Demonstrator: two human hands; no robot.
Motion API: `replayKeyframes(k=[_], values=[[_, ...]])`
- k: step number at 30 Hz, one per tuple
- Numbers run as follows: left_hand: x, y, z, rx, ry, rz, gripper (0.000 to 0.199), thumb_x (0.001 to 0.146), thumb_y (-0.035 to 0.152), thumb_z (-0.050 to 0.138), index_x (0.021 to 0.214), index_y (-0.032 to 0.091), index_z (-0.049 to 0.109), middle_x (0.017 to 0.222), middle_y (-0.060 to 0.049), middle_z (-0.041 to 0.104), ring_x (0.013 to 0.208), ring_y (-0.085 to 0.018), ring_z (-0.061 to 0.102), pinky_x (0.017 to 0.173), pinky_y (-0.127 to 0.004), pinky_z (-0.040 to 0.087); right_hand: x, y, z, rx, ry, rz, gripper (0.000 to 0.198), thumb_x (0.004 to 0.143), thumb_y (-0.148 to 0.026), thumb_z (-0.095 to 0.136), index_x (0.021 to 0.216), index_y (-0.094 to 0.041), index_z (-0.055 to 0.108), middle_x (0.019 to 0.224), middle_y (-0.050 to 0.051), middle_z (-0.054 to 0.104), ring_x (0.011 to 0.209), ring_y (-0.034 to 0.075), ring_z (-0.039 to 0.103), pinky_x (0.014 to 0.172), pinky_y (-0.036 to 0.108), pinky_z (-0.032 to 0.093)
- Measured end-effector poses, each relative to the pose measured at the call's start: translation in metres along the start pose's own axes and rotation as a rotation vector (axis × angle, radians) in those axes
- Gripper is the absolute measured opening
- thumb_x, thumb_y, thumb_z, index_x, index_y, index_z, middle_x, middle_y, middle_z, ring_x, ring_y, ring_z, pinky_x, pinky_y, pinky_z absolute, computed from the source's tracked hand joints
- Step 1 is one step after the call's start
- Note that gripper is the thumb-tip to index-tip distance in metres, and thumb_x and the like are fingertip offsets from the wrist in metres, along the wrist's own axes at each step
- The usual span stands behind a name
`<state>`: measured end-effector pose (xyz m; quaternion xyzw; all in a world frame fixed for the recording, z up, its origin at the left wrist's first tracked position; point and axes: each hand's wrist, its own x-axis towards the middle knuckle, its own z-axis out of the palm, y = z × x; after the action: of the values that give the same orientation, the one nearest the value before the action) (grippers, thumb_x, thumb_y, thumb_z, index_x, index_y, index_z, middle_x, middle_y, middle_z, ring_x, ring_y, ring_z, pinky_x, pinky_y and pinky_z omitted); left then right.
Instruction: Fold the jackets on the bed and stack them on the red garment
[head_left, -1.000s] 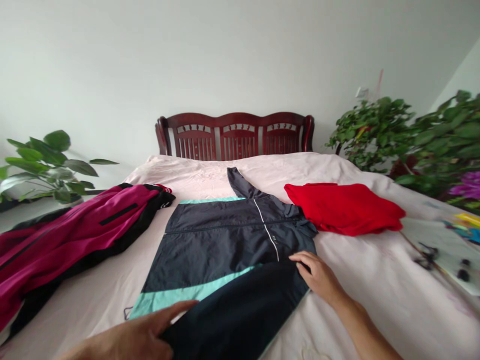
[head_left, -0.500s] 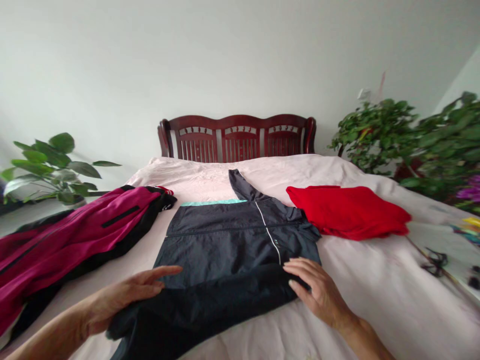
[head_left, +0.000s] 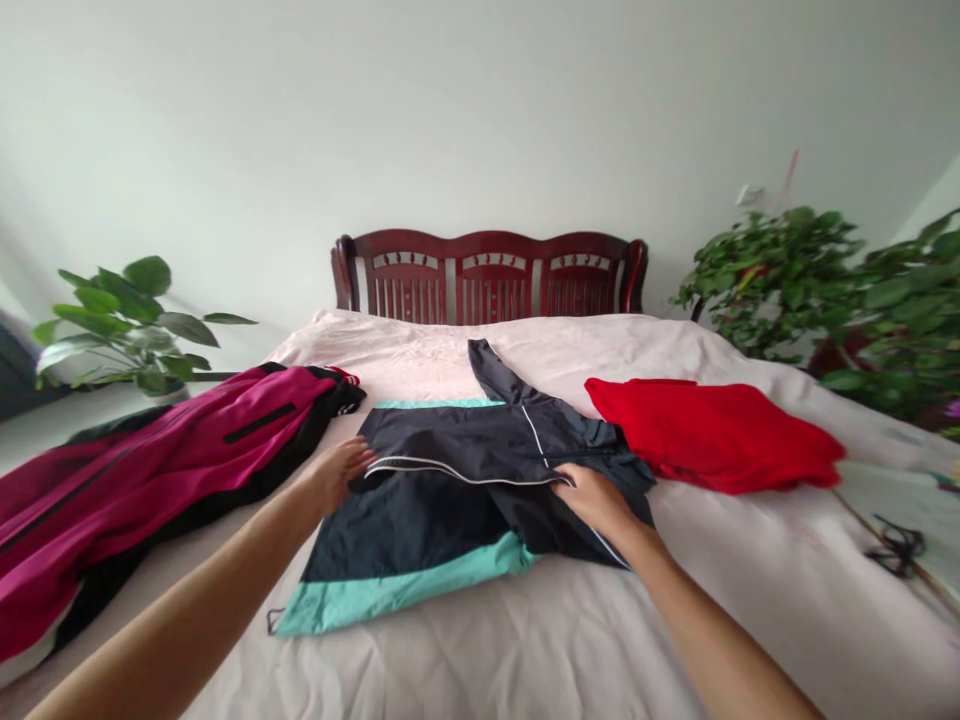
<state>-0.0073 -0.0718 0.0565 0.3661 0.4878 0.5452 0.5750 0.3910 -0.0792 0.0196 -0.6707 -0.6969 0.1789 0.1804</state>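
Note:
A dark navy jacket [head_left: 420,520] with teal trim lies spread on the bed in front of me. One sleeve [head_left: 491,370] points away toward the headboard. Stretched across the jacket's middle is a dark fold edged with white piping [head_left: 442,466], apparently the other sleeve. My left hand [head_left: 349,465] is closed on the fold's left end. At its right end, my right hand [head_left: 592,495] pinches the fabric near the white piping. Below the fold, the teal hem [head_left: 409,585] shows along the near side, with a dark cord loop at its left corner.
To the left lies a magenta and black jacket [head_left: 180,450]. A folded red garment [head_left: 720,432] rests at the right, touching the navy jacket. The bed has a pale pink sheet [head_left: 525,650] and a dark wooden headboard [head_left: 491,275]. Potted plants [head_left: 142,320] stand on both sides.
Both hands have moved away from me and closed on the dark fabric, carrying it across the jacket's middle. The teal hem on the near side is now uncovered.

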Motion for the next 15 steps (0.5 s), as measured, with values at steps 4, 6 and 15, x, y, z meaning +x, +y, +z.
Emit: replayKeyframes(k=[4, 6, 15], values=[[-0.024, -0.037, -0.035, 0.209, 0.073, -0.006, 0.039, 0.068, 0.023, 0.08, 0.103, 0.013, 0.065, 0.076, 0.0, 0.067, 0.066, -0.013, 0.062, 0.064, -0.023, 0.047, -0.001, 0.019, 0.001, -0.084, -0.024, 0.069, 0.031, 0.089, -0.036, 0.049, 0.108, -0.023, 0.07, 0.107, 0.007, 0.075, 0.1, 0.025, 0.069, 0.077, 0.029, 0.046], [-0.049, -0.046, -0.056, 0.479, -0.121, 0.056, 0.037, 0.072, 0.038, 0.076, 0.1, 0.016, 0.068, 0.085, -0.003, 0.069, 0.079, -0.018, 0.064, 0.072, -0.026, 0.05, -0.01, 0.022, 0.003, -0.114, -0.055, 0.064, 0.034, 0.091, -0.045, 0.046, 0.103, -0.024, 0.069, 0.104, 0.007, 0.075, 0.097, 0.024, 0.069, 0.074, 0.028, 0.044], [-0.126, -0.082, -0.106, 1.352, -0.367, 0.458, 0.055, 0.073, 0.014, 0.062, 0.123, 0.036, 0.065, 0.144, -0.003, 0.055, 0.128, -0.027, 0.055, 0.108, -0.039, 0.045, -0.008, 0.009, -0.009, -0.153, 0.04, 0.004, 0.031, 0.095, -0.038, 0.041, 0.109, -0.025, 0.065, 0.105, 0.006, 0.075, 0.099, 0.022, 0.069, 0.073, 0.026, 0.042]])
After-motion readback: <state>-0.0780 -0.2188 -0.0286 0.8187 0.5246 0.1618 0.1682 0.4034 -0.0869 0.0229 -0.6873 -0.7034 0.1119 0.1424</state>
